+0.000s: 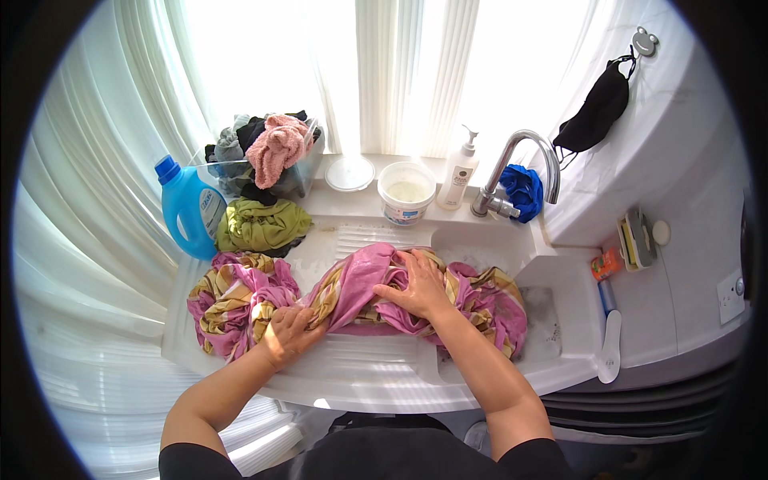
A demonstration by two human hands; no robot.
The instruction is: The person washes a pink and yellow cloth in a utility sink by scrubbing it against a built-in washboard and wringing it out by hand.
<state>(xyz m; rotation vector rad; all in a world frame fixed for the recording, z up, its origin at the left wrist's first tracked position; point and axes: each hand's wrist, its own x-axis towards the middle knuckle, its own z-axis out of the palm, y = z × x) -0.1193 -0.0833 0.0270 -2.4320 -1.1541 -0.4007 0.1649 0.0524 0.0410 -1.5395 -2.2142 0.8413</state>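
A large wet-looking cloth (pixel 358 276), pink with tan and white patterning, lies bunched across the white washboard sink (pixel 376 384). Its left end is heaped on the ledge at the left, while the right end hangs into the basin. My left hand (pixel 293 334) is closed on a fold of the cloth left of the middle. Farther right, my right hand (pixel 419 288) rests on top of the twisted middle part, palm down, with thumb and fingers spread. What lies beneath the cloth is hidden.
A blue detergent bottle (pixel 189 208), a green cloth (pixel 264 226) and a clear bin (pixel 308 172) of clothes stand back left. Behind the sink are a white tub (pixel 406 192), a pump bottle (pixel 459 172) and the faucet (pixel 520 164). A white-handled brush (pixel 610 344) lies at right.
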